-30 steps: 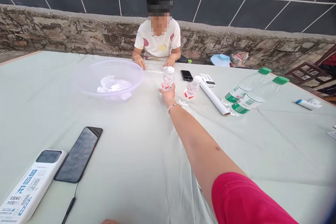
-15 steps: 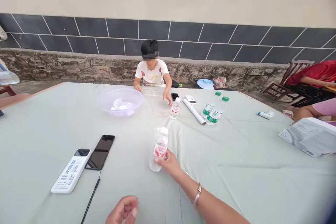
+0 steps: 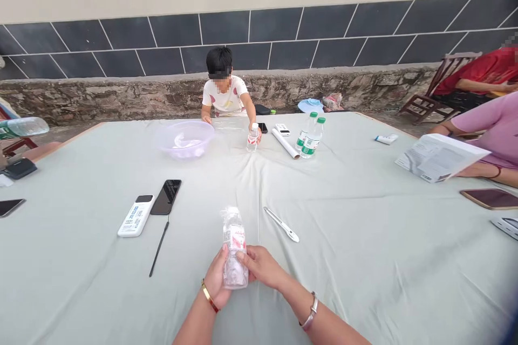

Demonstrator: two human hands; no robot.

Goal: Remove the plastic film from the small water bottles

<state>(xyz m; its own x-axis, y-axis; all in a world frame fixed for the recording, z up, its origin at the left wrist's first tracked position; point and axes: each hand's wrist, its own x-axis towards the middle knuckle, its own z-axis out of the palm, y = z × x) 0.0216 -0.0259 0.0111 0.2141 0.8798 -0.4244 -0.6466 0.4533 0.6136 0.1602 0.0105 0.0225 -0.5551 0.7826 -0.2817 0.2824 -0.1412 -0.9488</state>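
Note:
A clear plastic bottle (image 3: pixel 236 269) with a white cap and a red-and-white label stands between my two hands, close to me over the table. My left hand (image 3: pixel 218 278) is closed around its left side. From the right, my right hand (image 3: pixel 261 266) grips it, thumb lying across the front near the label. Loose clear film seems to stick out around the cap. Just right of the bottle lies a white utility knife (image 3: pixel 282 224). To the left are a black phone (image 3: pixel 166 197) and a white power bank (image 3: pixel 136 216).
Across the table (image 3: pixel 343 226), a person (image 3: pixel 225 94) grips a small bottle (image 3: pixel 252 139) beside a purple basin (image 3: pixel 186 140). Two green-capped bottles (image 3: pixel 311 143) and a paper roll (image 3: pixel 285 142) stand or lie mid-table. At right, another person holds a paper (image 3: pixel 441 157).
My right hand has brought the bottle nearer to me, and my left hand has come up and taken hold of it. The person opposite now grips the small bottle. The view has shifted.

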